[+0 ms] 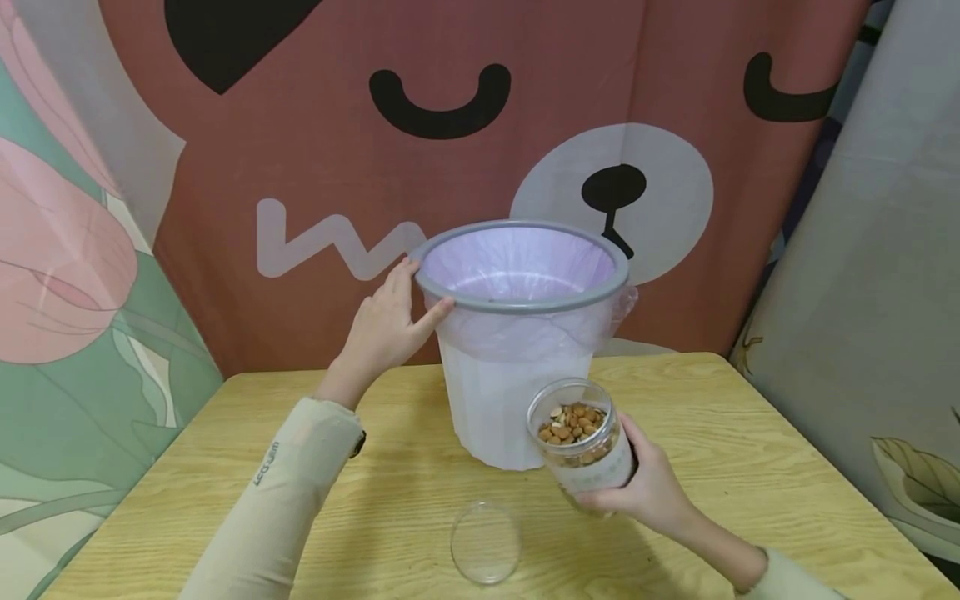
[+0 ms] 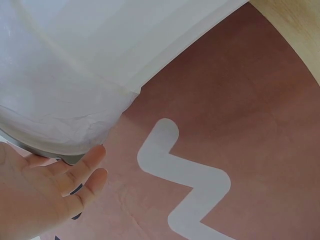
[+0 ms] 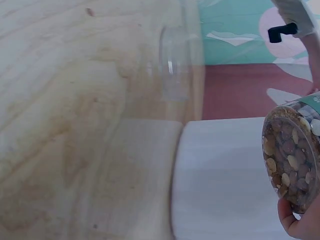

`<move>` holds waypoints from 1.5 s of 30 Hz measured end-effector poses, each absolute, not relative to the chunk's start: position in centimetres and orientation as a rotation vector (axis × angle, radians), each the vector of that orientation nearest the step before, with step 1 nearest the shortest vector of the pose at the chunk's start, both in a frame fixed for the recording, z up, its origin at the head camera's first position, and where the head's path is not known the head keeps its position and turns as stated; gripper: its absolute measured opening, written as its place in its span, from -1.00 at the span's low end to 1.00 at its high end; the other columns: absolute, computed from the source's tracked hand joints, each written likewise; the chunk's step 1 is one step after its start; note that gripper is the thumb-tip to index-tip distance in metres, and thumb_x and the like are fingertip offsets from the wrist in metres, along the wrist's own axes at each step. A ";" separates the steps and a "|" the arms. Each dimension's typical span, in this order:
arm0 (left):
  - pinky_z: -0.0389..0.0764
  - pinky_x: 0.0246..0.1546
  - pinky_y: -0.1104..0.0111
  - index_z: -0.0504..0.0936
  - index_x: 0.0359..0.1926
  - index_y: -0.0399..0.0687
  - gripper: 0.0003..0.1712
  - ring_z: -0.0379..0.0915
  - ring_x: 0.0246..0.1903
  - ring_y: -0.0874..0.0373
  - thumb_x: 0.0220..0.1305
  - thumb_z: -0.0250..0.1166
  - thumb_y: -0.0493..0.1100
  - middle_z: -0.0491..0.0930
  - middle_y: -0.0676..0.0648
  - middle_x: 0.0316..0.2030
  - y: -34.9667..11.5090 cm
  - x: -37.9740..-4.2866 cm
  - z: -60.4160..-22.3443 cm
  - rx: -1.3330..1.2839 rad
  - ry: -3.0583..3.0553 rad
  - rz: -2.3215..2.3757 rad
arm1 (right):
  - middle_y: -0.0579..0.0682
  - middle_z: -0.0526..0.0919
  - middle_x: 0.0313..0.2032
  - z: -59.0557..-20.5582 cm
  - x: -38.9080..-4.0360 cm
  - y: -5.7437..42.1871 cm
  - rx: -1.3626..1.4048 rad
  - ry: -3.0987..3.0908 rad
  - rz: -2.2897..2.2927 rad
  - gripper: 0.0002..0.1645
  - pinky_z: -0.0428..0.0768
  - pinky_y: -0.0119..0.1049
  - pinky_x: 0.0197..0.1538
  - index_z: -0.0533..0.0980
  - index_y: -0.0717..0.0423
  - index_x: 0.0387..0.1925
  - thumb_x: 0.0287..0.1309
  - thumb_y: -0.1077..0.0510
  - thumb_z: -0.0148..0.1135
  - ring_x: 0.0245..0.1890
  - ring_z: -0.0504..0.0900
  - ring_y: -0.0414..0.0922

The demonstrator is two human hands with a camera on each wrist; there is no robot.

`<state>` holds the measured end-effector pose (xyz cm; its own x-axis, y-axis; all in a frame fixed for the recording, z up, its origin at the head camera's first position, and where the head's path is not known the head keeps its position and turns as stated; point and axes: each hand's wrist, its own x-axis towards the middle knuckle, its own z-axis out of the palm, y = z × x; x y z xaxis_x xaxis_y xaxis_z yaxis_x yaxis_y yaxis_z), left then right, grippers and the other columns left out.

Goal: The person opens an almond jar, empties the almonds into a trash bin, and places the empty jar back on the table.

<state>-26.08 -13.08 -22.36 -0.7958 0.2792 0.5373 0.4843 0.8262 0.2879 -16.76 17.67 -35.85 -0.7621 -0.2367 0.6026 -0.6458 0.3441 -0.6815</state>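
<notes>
My right hand point(image 1: 651, 487) grips a clear jar point(image 1: 592, 467) with a pale label. Brown nuts point(image 1: 573, 423) show through its uncovered mouth, and it tilts toward the bin, in front of its lower right side. In the right wrist view, the nuts point(image 3: 290, 160) show through the jar's base. At the left of the white trash bin point(image 1: 487, 400), my left hand point(image 1: 386, 321) touches the grey rim point(image 1: 525, 307) with fingers fairly straight. The left wrist view shows those fingers point(image 2: 85, 167) against the rim's outside. A thin translucent bag point(image 1: 517, 258) lines the bin and folds over its edge.
A clear round lid point(image 1: 486, 542) lies on the wooden table point(image 1: 390, 500), in front of the bin. Behind the table hangs a reddish-brown cartoon curtain point(image 1: 337, 167). Patterned fabric point(image 1: 67, 275) stands at the left, and a grey fabric point(image 1: 862, 250) at the right.
</notes>
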 end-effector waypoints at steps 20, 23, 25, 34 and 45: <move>0.28 -0.03 -0.02 -0.02 0.32 -0.28 0.00 0.35 -0.06 -0.22 0.16 -0.19 0.43 -0.04 -0.25 0.31 -13.2 -26.0 -22.3 -0.571 -2.531 -0.577 | -0.15 0.46 -0.11 -30.2 -17.3 19.8 0.755 -2.038 1.326 0.12 0.35 -0.51 -0.17 0.25 0.31 0.15 -0.70 0.55 0.45 -0.15 0.43 -0.25; 0.28 -0.04 -0.03 -0.03 0.32 -0.28 0.00 0.36 -0.07 -0.21 0.16 -0.19 0.43 -0.05 -0.25 0.31 -13.2 -26.1 -22.4 -0.568 -2.537 -0.579 | -0.16 0.46 -0.10 -29.4 -17.3 20.3 0.747 -2.011 1.305 0.11 0.33 -0.51 -0.17 0.24 0.34 0.15 -0.71 0.58 0.42 -0.15 0.43 -0.25; 0.27 -0.02 -0.04 -0.03 0.33 -0.27 0.01 0.32 -0.01 -0.21 0.16 -0.19 0.43 -0.05 -0.24 0.31 -13.2 -26.1 -22.4 -0.565 -2.540 -0.582 | -0.15 0.46 -0.11 -28.8 -17.5 20.6 0.749 -1.986 1.294 0.10 0.31 -0.49 -0.17 0.25 0.36 0.14 -0.72 0.60 0.41 -0.15 0.42 -0.25; 0.22 0.01 -0.05 -0.05 0.33 -0.27 0.02 0.24 0.07 -0.21 0.15 -0.21 0.44 -0.06 -0.23 0.32 -13.2 -26.1 -22.4 -0.560 -2.549 -0.582 | -0.20 0.47 -0.13 -26.0 -18.1 21.1 0.696 -1.946 1.208 0.08 0.29 -0.48 -0.15 0.29 0.35 0.11 -0.74 0.61 0.41 -0.17 0.42 -0.25; 0.26 0.00 -0.02 -0.04 0.33 -0.26 0.01 0.30 0.01 -0.20 0.16 -0.20 0.44 -0.05 -0.23 0.32 -13.0 -26.2 -22.5 -0.558 -2.547 -0.581 | -0.31 0.44 -0.14 -23.6 -18.7 21.8 0.609 -2.049 1.062 0.12 0.26 -0.52 -0.17 0.28 0.18 0.18 -0.66 0.50 0.49 -0.19 0.40 -0.34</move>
